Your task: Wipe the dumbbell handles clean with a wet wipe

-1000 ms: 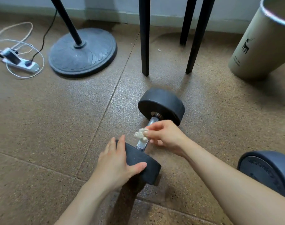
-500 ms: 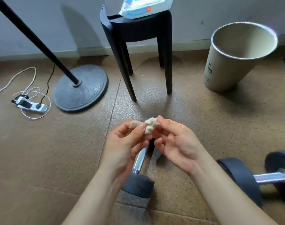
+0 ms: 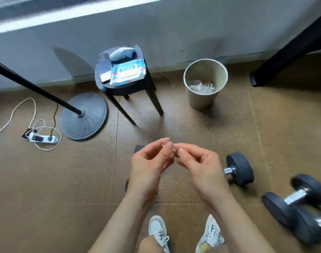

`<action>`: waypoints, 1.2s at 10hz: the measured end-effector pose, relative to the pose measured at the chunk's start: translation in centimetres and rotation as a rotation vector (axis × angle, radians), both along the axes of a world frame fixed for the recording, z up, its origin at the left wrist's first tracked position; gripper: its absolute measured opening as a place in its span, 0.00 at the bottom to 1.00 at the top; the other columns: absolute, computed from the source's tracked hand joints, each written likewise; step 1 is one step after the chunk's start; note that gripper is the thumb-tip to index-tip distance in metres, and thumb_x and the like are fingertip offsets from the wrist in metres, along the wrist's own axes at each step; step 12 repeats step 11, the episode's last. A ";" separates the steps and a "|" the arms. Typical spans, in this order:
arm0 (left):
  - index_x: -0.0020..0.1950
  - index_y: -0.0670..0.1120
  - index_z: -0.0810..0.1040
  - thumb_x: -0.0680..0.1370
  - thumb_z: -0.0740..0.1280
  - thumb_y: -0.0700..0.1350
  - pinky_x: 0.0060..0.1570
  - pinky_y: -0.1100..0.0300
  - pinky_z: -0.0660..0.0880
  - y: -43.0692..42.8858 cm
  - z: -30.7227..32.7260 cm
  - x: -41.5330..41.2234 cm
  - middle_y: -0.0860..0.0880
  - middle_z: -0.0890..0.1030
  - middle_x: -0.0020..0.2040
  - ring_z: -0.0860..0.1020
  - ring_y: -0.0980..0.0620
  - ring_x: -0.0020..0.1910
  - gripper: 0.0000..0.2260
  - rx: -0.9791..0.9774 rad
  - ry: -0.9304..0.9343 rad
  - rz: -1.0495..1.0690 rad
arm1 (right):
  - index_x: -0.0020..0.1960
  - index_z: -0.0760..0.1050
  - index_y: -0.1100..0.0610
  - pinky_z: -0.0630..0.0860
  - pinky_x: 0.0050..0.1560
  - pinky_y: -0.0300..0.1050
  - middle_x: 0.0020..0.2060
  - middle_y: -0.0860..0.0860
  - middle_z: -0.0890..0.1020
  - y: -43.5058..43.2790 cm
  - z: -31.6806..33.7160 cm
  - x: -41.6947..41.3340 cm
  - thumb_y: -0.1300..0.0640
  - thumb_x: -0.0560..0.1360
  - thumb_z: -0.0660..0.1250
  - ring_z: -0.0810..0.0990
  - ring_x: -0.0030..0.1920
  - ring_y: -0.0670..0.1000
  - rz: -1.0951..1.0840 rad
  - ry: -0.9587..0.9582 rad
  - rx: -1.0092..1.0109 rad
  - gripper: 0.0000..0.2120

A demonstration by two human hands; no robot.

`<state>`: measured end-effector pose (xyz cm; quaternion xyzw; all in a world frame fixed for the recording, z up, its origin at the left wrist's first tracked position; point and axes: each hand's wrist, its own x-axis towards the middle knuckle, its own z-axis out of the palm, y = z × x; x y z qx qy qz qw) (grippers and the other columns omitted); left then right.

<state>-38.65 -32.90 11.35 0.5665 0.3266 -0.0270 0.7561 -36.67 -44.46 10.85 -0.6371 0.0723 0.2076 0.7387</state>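
- The left hand (image 3: 149,160) and right hand (image 3: 199,162) are hovering close together above the brown floor (image 3: 220,128), fingers curled and fingertips meeting.
- Both are pinching the wet wipe (image 3: 172,153) between them (only a small pale scrap of it is showing).
- One dumbbell (image 3: 240,169) is lying on the floor just right of the right hand, with its handle partly hidden behind that hand.
- The dark edges of another weight (image 3: 139,148) are peeking out from under the left hand.
- Two more dumbbells (image 3: 300,199) are lying at the far right.
- A wipe pack (image 3: 127,73) is sitting on a black stool (image 3: 130,89), and a bin (image 3: 201,101) is standing to its right.
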 end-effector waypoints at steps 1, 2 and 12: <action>0.53 0.43 0.82 0.69 0.73 0.40 0.49 0.57 0.80 -2.2 5.1 0.8 0.42 0.85 0.46 0.82 0.48 0.46 0.13 0.043 0.010 -0.120 | 0.45 0.83 0.55 0.76 0.43 0.33 0.41 0.50 0.86 -3.0 5.8 1.3 0.71 0.74 0.67 0.83 0.42 0.42 0.030 0.004 -0.024 0.13; 0.53 0.42 0.81 0.73 0.71 0.35 0.37 0.63 0.77 -4.5 8.9 2.3 0.44 0.85 0.39 0.81 0.52 0.37 0.09 0.130 -0.001 -0.170 | 0.49 0.81 0.55 0.76 0.38 0.33 0.42 0.51 0.85 -5.5 9.3 3.0 0.71 0.72 0.69 0.82 0.38 0.42 -0.048 0.049 -0.041 0.13; 0.47 0.53 0.82 0.78 0.62 0.37 0.41 0.58 0.76 3.4 4.3 38.0 0.51 0.82 0.42 0.78 0.55 0.39 0.13 0.349 0.210 -0.385 | 0.64 0.76 0.58 0.78 0.42 0.37 0.58 0.53 0.80 -1.8 5.3 38.5 0.66 0.77 0.66 0.79 0.50 0.47 -0.409 0.390 -0.431 0.16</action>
